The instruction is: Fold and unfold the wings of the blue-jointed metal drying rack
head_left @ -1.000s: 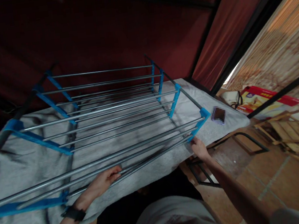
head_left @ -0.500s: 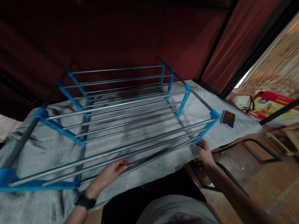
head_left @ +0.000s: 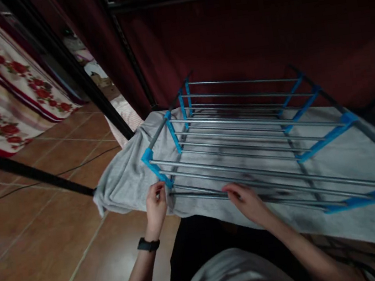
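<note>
A rack of grey metal tubes (head_left: 233, 169) with blue plastic brackets lies on a grey blanket (head_left: 122, 172). My left hand (head_left: 156, 204), a dark band on its wrist, is at the near-left blue bracket (head_left: 158, 169). Its fingers are curled, with the tips against the bracket's lower end. Near the middle of the front side, my right hand (head_left: 247, 202) pinches a thin lower tube (head_left: 199, 188). That tube slants slightly against the one beside it, and its left end lies close to the bracket. The fingers partly cover both contact spots.
A dark red curtain (head_left: 229, 38) hangs behind the rack. Black frame poles (head_left: 91, 88) stand at the left, with a flowered curtain (head_left: 4, 86) beyond. A cable (head_left: 83, 163) crosses the tiled floor (head_left: 64, 230). Dark metal legs are partly visible at lower right.
The view has swung left. My left hand has gone from the front tubes to the left bracket. My right hand has left the right bracket and now grips a tube near the middle.
</note>
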`<state>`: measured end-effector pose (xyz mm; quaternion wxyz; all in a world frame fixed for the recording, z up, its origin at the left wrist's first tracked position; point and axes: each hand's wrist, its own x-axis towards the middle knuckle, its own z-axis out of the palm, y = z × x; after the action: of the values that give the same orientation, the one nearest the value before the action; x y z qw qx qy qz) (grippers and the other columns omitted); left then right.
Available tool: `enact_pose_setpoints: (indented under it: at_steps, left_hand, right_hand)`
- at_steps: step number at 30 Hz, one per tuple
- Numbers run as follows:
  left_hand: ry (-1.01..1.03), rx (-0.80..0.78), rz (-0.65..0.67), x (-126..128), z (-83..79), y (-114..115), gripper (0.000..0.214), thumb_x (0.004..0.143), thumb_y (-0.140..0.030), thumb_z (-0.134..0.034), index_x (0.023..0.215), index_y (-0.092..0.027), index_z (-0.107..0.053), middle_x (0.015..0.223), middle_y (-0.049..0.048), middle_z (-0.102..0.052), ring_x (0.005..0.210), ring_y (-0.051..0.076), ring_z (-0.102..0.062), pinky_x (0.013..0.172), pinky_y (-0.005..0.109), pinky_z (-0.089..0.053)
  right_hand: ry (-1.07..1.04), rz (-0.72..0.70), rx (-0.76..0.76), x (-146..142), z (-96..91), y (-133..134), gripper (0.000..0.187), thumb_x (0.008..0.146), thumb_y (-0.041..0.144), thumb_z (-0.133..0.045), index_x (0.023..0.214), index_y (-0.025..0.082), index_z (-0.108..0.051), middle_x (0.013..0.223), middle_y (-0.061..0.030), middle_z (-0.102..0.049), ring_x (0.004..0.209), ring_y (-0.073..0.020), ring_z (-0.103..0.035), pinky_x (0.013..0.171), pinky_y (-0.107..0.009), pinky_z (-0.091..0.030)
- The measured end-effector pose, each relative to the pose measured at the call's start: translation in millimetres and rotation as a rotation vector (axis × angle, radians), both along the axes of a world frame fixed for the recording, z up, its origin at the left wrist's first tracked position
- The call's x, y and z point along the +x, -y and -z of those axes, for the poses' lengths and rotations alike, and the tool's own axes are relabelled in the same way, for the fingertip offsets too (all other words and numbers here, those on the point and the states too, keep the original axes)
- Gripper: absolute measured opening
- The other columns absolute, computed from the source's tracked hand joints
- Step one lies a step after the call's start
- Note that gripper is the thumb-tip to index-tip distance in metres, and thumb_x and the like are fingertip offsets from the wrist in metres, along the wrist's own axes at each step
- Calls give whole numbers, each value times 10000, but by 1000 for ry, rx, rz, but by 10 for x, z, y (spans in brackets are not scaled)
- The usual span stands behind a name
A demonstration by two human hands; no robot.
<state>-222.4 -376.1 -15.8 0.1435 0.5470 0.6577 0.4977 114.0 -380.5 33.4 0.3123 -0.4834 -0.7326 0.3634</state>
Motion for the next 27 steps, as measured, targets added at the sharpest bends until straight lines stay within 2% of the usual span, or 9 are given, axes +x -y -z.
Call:
enact_pose_setpoints:
  at_steps: [3,5,8,11,16,19,22,27]
  left_hand:
    - [104,15,21,-146,97,-166,152,822,-245,-576,966,-210,-610,1014,68,-702,953,225,-692,908,401,-575]
    - [162,-35,114,-190,173,-274,263,758,-200,-579,1020,-208,-599,1022,62,-713,956,227,-703,929,416,-579]
    - [150,-184,275,-218,288,-370,382,718,-177,-594,1098,-196,-628,1036,74,-744,1029,262,-708,985,456,-562]
    - [74,-255,323,-239,348,-391,379,734,-174,-594,1108,-191,-654,1103,91,-752,1104,280,-693,1029,469,-538]
    - [-69,-271,319,-265,282,-359,312,763,-155,-584,1057,-201,-677,1075,72,-753,1061,260,-698,1028,426,-535]
    - [-111,-277,349,-250,240,-331,295,783,-149,-584,1055,-208,-682,1043,68,-754,1011,249,-707,974,395,-552]
    - [-106,-275,362,-217,232,-308,286,800,-148,-581,1056,-212,-691,1037,72,-761,995,255,-717,927,393,-560]
    - [-122,-294,410,-186,233,-283,268,811,-159,-595,1045,-223,-708,977,58,-767,940,257,-726,870,386,-563]
  right_hand:
    - [270,-147,-159,-512,-37,-418,404,980,263,-457,1307,243,-694,1147,-67,-765,1033,-229,-711,946,-352,-529]
    - [450,-225,-205,-782,-3,-610,452,976,257,-475,1396,234,-639,1288,-89,-724,1142,-249,-686,973,-348,-511]
    - [603,-318,-196,-1076,97,-768,407,952,226,-507,1326,203,-666,1304,-116,-710,1167,-253,-671,947,-313,-493]
    - [651,-354,-203,-1247,200,-814,301,914,189,-566,1183,176,-698,1176,-131,-740,1082,-253,-685,861,-297,-481]
    - [677,-358,-199,-1269,248,-823,242,959,213,-536,1167,198,-659,1130,-89,-727,1011,-212,-663,794,-275,-431]
    - [596,-384,-224,-1185,281,-819,230,992,245,-481,1151,212,-644,1050,-43,-713,923,-174,-637,759,-255,-404]
    - [489,-378,-250,-1117,387,-789,219,986,216,-466,1116,201,-641,982,-35,-697,871,-172,-615,730,-256,-387]
    - [385,-392,-192,-1064,568,-706,223,1010,265,-480,1167,230,-635,990,-37,-716,911,-191,-637,753,-273,-404]
